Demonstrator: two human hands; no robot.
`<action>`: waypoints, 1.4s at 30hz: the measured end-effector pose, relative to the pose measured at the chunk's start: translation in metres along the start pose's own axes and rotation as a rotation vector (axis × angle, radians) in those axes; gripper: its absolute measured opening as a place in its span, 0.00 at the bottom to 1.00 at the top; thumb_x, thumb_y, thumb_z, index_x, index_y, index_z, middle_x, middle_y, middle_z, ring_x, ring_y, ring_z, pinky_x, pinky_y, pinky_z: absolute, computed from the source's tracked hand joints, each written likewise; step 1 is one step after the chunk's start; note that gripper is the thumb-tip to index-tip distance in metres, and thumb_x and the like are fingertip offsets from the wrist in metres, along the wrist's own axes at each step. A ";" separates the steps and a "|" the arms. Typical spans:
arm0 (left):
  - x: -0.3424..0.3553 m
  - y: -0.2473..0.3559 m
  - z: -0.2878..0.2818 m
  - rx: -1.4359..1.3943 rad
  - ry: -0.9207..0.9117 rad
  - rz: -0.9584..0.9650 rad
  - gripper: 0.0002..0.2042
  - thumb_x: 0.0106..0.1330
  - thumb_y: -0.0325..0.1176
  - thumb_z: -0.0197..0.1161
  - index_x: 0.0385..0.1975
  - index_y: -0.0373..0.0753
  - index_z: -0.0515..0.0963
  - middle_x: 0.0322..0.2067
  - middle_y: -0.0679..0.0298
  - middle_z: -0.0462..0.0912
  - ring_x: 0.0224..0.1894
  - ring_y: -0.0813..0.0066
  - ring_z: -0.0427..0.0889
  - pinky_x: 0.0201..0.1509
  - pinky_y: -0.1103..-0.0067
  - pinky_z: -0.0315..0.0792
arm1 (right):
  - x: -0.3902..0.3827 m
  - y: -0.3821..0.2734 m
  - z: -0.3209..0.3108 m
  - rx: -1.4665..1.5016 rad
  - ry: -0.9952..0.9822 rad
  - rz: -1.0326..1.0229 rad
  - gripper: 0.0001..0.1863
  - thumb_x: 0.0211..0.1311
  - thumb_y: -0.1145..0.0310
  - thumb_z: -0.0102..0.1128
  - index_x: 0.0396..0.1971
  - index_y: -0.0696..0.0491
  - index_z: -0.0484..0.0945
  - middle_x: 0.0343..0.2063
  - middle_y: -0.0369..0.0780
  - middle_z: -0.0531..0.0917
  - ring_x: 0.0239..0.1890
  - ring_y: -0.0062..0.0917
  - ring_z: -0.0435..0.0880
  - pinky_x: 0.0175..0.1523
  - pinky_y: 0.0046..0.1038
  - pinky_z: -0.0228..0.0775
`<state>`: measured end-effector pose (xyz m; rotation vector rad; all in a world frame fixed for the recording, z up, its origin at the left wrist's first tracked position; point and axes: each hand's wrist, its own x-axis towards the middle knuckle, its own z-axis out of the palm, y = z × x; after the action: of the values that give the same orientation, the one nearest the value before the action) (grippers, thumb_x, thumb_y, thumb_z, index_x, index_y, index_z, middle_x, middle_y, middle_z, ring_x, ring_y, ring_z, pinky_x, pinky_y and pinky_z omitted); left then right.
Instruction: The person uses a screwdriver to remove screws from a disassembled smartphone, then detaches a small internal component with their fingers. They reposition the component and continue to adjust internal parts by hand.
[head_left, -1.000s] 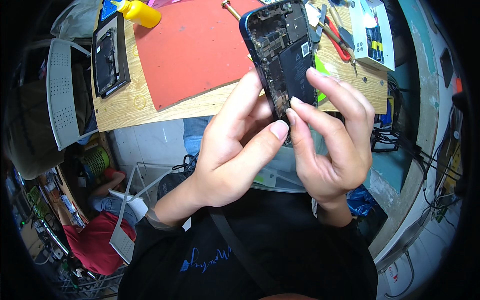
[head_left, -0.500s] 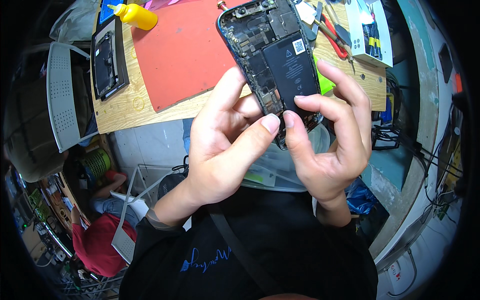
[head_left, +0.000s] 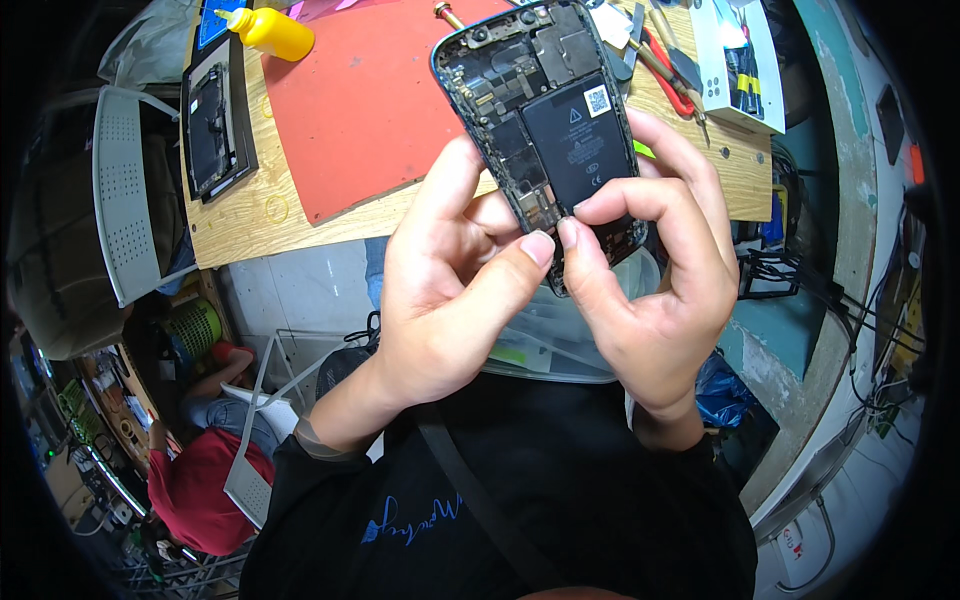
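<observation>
An opened smartphone (head_left: 515, 75), its screen off and its insides bare, is tilted above the desk's near edge. Its black battery (head_left: 570, 130) has a small white code label. My left hand (head_left: 440, 290) grips the phone along its left edge, thumb on the lower end and fingers behind. My right hand (head_left: 660, 260) is at the lower right of the phone. Its thumb and index finger come together in a pinch over the battery's bottom edge; whatever is between them is too small to make out. The other fingers reach behind the phone's right edge.
A red mat (head_left: 350, 110) lies on the wooden desk (head_left: 230, 230), a yellow bottle (head_left: 280, 35) at its corner. Left sits another dismantled phone (head_left: 210, 125). Red-handled pliers (head_left: 670, 80) and a white tool box (head_left: 740, 90) are right. Under my hands is a clear plastic tub (head_left: 540, 340).
My right index finger has come down and closed toward the thumb, the pinch shifting slightly left and up. The other right fingers have moved in against the phone's edge. The phone has tilted slightly.
</observation>
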<state>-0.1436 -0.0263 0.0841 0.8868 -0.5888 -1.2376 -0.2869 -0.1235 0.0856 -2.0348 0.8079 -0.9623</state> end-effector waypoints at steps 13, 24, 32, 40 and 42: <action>0.004 0.001 0.004 0.172 0.125 0.065 0.25 0.74 0.14 0.55 0.70 0.27 0.64 0.59 0.53 0.83 0.55 0.79 0.84 0.51 0.84 0.78 | -0.005 0.004 0.004 0.097 -0.004 -0.032 0.13 0.50 0.83 0.77 0.36 0.59 0.85 0.63 0.57 0.79 0.64 0.45 0.82 0.71 0.42 0.71; 0.004 0.000 0.005 0.167 0.210 0.130 0.23 0.72 0.13 0.55 0.67 0.24 0.65 0.55 0.53 0.84 0.50 0.77 0.87 0.45 0.85 0.81 | -0.007 0.004 0.006 0.083 0.024 -0.116 0.15 0.47 0.84 0.80 0.36 0.58 0.84 0.63 0.58 0.79 0.62 0.42 0.83 0.67 0.40 0.75; 0.002 0.003 0.001 0.280 0.152 0.104 0.24 0.71 0.13 0.57 0.67 0.25 0.66 0.54 0.53 0.84 0.50 0.77 0.87 0.46 0.84 0.81 | -0.005 0.003 0.002 0.031 0.029 -0.119 0.14 0.49 0.83 0.80 0.36 0.59 0.84 0.61 0.55 0.80 0.56 0.35 0.83 0.63 0.36 0.74; 0.001 0.001 0.005 0.316 0.136 0.112 0.26 0.70 0.14 0.58 0.69 0.24 0.65 0.51 0.55 0.86 0.49 0.79 0.86 0.46 0.84 0.79 | -0.010 0.001 0.003 0.053 0.045 -0.001 0.16 0.51 0.84 0.80 0.37 0.58 0.83 0.59 0.48 0.76 0.52 0.27 0.81 0.57 0.26 0.75; 0.000 0.001 0.005 0.346 0.129 0.121 0.27 0.69 0.14 0.59 0.69 0.24 0.65 0.49 0.56 0.86 0.46 0.83 0.85 0.45 0.85 0.78 | -0.010 0.002 0.001 0.064 0.040 0.015 0.16 0.50 0.85 0.80 0.37 0.58 0.82 0.58 0.46 0.75 0.51 0.24 0.80 0.54 0.23 0.74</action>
<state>-0.1472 -0.0277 0.0876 1.1925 -0.7540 -0.9757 -0.2913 -0.1162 0.0798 -1.9581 0.8023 -1.0110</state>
